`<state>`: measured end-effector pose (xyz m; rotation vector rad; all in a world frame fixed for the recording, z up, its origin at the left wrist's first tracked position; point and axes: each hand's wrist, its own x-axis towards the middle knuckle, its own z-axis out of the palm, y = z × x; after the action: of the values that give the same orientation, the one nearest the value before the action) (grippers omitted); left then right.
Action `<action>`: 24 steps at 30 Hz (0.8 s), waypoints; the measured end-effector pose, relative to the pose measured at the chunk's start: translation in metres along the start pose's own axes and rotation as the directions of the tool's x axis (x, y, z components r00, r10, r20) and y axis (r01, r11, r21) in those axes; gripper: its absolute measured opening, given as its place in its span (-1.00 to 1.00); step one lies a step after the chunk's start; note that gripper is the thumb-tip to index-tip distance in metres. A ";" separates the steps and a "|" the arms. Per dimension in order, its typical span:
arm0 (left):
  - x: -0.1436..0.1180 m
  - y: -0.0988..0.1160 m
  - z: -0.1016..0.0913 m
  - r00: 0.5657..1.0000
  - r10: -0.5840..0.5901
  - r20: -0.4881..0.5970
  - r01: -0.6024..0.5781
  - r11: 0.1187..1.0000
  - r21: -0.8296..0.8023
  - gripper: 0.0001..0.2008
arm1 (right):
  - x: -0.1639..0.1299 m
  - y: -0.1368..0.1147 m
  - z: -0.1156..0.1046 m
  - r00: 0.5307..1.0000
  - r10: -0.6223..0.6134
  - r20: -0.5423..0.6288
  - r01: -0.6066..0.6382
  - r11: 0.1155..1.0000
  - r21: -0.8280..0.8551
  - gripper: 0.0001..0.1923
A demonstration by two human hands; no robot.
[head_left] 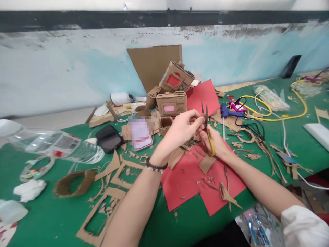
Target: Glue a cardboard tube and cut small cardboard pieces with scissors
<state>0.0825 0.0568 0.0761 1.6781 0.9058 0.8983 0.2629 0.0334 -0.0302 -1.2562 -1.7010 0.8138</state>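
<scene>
My right hand (215,141) is closed around the yellow-handled scissors (211,141), whose blades point up and away, slightly apart. Close beside the blades, my left hand (189,124) has its fingers pinched together; what they hold is mostly hidden. Beneath both hands lie red sheets (180,192) strewn with cardboard scraps, among them a small rectangular cardboard piece (207,164) and a torn strip (227,195). Just behind my left hand is a small open cardboard ring (165,124), with a cardboard camera model (171,104) beyond it.
A second cardboard camera (177,78) leans behind. On the right are a blue glue gun (231,111), a purple plug block (238,105) and a yellow cable (288,119). To the left lie a phone (141,133), a black object (109,138), a plastic bottle (64,144) and cardboard frames (87,218).
</scene>
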 end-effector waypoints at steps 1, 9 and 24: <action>0.001 -0.002 0.003 1.000 0.008 -0.007 -0.008 1.000 -0.016 -0.79 | 0.000 0.001 0.001 1.000 0.003 0.012 -0.004 0.999 0.032 -0.45; 0.003 -0.007 0.011 0.999 0.041 -0.006 -0.041 0.999 0.031 -0.74 | -0.001 -0.007 0.007 1.000 0.019 0.009 -0.020 0.993 0.119 -0.32; -0.012 0.018 -0.027 0.991 0.074 0.107 -0.120 0.836 0.535 -0.77 | 0.000 0.004 -0.004 0.994 -0.066 0.084 0.072 0.995 -0.062 -0.65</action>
<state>0.0563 0.0528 0.0980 2.2469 1.0928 0.6615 0.2681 0.0342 -0.0318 -1.2148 -1.8395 0.7839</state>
